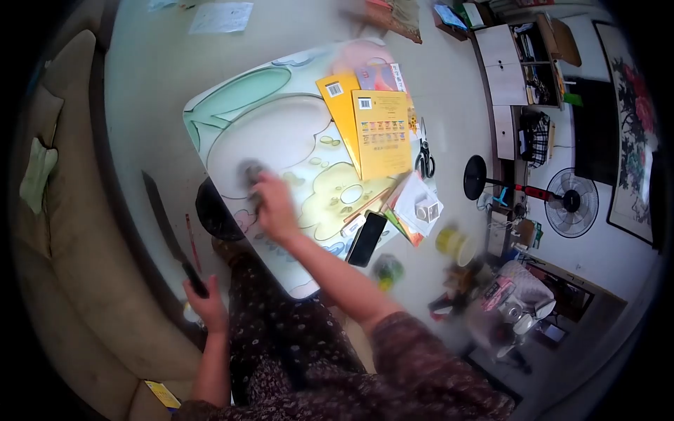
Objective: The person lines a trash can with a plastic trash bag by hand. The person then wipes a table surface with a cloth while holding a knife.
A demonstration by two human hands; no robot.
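Observation:
My left hand (208, 306) is closed round the black handle of a long knife (163, 217), whose dark blade points up and away, beside the table's left side. Over the left part of the patterned table (267, 140), my right hand (274, 203) grips a small dark object (249, 172), too blurred to name. Under the left table edge is a black bin or bag (214, 210). A thin red stick (192, 242) lies on the floor near the knife.
Yellow books (382, 133), scissors (425, 158), a black phone (367, 238) and papers with a small clear box (427, 208) lie on the table's right side. A brown sofa (77, 281) runs along the left. Fans (571, 200) stand at the right.

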